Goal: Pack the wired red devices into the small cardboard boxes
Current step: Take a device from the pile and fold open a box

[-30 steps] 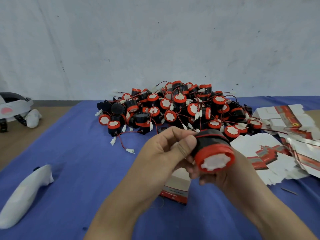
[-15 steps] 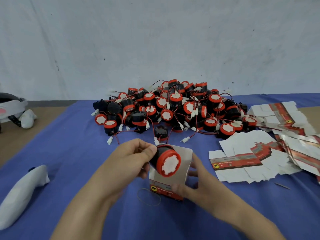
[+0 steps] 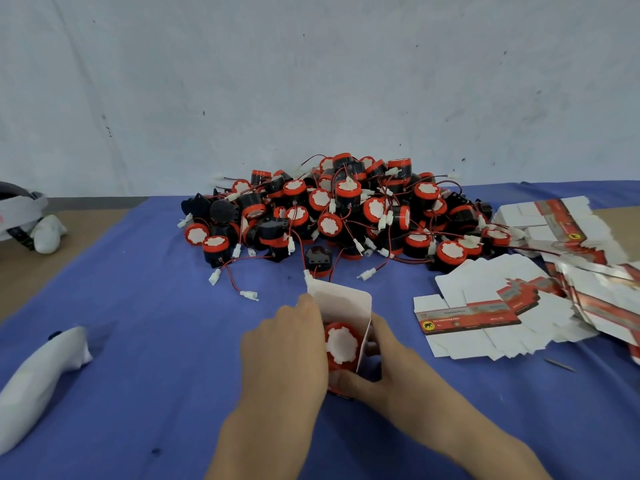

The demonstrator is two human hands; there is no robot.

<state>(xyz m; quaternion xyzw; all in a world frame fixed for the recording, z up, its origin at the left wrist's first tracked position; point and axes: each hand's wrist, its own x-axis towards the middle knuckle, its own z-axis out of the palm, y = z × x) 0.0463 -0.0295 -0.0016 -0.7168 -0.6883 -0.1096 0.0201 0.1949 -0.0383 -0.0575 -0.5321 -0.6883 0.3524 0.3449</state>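
Near: my left hand (image 3: 287,351) and right hand (image 3: 391,368) are both clamped on the small cardboard box (image 3: 341,301), which stands on the blue cloth (image 3: 156,341). Left fingers are curled round its left wall. Right thumb lies across the near edge.

The red device (image 3: 341,344) sits in the open top, white face up, with the flap upright behind it. I can't see its wire or tell whether it is tucked under.

Risks: a lead lying over the rim gets pinched when the flap folds, and too hard a squeeze buckles the thin card.

Right, farther: flat unfolded boxes (image 3: 485,317).

Far: the device pile (image 3: 346,216), wires tangled. Lifting one may drag its neighbours.
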